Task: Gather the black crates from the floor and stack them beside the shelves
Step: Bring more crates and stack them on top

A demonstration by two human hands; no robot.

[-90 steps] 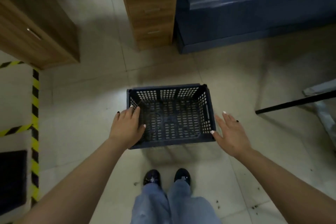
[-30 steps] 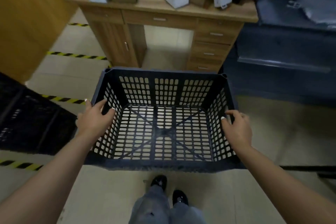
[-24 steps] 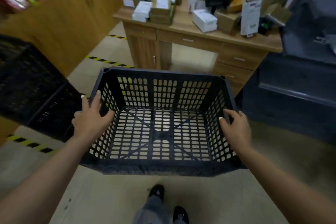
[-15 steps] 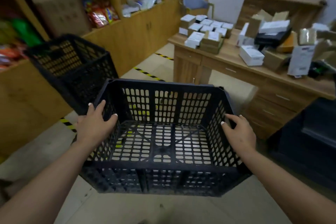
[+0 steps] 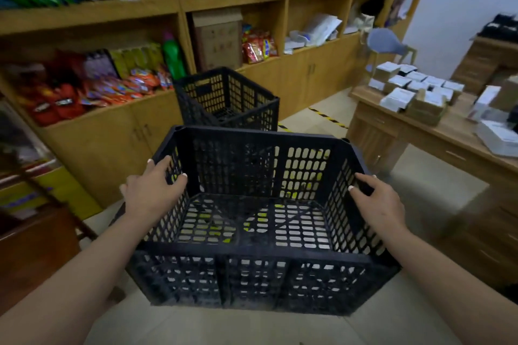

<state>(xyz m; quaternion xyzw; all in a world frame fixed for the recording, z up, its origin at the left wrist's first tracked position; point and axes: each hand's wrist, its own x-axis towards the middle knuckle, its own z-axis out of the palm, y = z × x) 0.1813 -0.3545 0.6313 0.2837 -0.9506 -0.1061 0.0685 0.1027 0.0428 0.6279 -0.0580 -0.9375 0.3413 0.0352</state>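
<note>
The black crate [image 5: 260, 221] is riding in the air at waist height, nothing inside it, tiled floor [image 5: 252, 328] showing through its slotted base. A second black crate [image 5: 228, 101] is sitting just beyond it against the wooden shelves [image 5: 232, 0], also looking empty. Snack packets [image 5: 92, 84] and a cardboard box [image 5: 220, 39] are filling the shelf bays. A wooden table [image 5: 437, 131] loaded with small white boxes [image 5: 414, 87] is standing to the right. The left hand [image 5: 152, 190] is curling over the crate's left rim, the right hand [image 5: 378, 202] over its right rim, each grip wrapping the wall, the crate hanging between them.
</note>
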